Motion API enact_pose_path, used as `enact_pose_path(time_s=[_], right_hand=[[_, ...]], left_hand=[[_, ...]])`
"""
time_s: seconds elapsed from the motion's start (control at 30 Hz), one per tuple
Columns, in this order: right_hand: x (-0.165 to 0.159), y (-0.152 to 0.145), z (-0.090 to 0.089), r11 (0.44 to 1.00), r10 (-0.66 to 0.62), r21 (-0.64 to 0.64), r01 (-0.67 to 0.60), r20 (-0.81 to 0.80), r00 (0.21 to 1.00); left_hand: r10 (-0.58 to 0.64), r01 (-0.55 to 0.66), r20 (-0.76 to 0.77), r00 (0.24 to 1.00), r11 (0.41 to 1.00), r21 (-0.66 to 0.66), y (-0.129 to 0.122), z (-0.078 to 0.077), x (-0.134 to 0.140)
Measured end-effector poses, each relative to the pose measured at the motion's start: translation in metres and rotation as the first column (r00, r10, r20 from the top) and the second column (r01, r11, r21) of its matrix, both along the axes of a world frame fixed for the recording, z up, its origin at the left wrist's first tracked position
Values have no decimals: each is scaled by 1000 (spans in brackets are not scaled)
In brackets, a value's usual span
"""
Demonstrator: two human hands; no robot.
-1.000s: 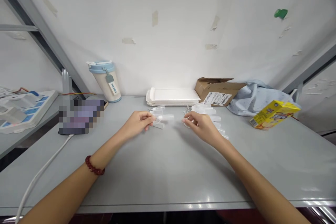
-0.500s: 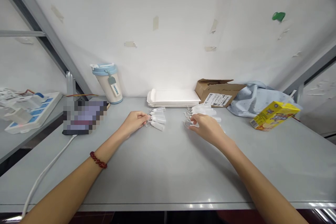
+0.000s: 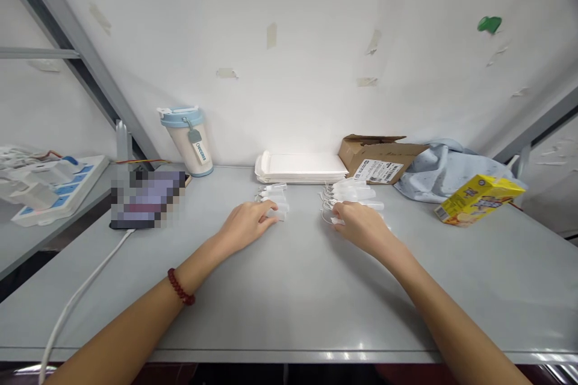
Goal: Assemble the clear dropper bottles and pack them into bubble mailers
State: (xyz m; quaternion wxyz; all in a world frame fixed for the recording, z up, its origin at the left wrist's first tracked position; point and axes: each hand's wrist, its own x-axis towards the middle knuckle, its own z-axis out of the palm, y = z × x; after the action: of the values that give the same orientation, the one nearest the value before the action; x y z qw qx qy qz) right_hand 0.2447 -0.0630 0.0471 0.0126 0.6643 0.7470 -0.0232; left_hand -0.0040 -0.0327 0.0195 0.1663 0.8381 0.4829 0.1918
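Observation:
Two rows of small translucent plastic tubes with thin white loops lie on the grey table. My left hand [image 3: 246, 224] is at the near end of the left row [image 3: 274, 189], with thumb and forefinger on either side of a tube there. The fingertips partly cover that tube. At the right row [image 3: 354, 191], my right hand [image 3: 363, 225] has its fingers bent and pinched on the near tube by its looped end. My palm hides most of this tube. Several white loops show left of the right fingertips.
Behind the tubes lies a stack of white trays [image 3: 302, 167], beside an open cardboard box [image 3: 379, 163]. A blue cloth [image 3: 445, 162] and a yellow carton [image 3: 476, 200] are at right. To the left are a tumbler [image 3: 187, 141], a blurred phone [image 3: 151, 200] on a white cable, and a power strip [image 3: 67, 189].
My left hand has moved right, its fingers now spread around the near tube rather than pinched at the loops. My right hand has shifted slightly, its fingers drawn closer together.

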Motion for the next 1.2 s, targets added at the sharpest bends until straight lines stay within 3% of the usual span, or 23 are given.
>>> enact_pose_path(time_s=[0.17, 0.27, 0.33, 0.4, 0.53, 0.73, 0.87, 1.2], right_hand=[[-2, -2, 2, 999, 28, 20, -27, -46, 999], [-6, -4, 4, 995, 88, 60, -77, -195, 977], [-10, -7, 5, 989, 145, 82, -122, -401, 904], [-15, -10, 5, 982, 181, 77, -170, -605, 775], [-24, -16, 6, 968, 92, -63, -243, -812, 577], [-27, -17, 8, 943, -73, -214, -253, -879, 471], [-26, -16, 8, 945, -53, -189, -268, -895, 444], [-23, -16, 2, 918, -52, -176, -356, -942, 332]], left_hand=[[65, -65, -25, 998, 998, 1, 1, -4, 2], [59, -59, 50, 997, 998, -2, -3, -1, 4], [33, -28, 133, 991, 999, -42, -7, 2, 8], [-3, 25, 204, 979, 994, -105, -12, 6, 11], [-85, 123, 237, 968, 980, -154, -21, 11, 17], [-166, 202, 222, 961, 968, -149, -25, 12, 20], [-182, 236, 290, 940, 958, -165, -25, 13, 20], [-71, 299, 507, 859, 873, -385, -26, 15, 19]])
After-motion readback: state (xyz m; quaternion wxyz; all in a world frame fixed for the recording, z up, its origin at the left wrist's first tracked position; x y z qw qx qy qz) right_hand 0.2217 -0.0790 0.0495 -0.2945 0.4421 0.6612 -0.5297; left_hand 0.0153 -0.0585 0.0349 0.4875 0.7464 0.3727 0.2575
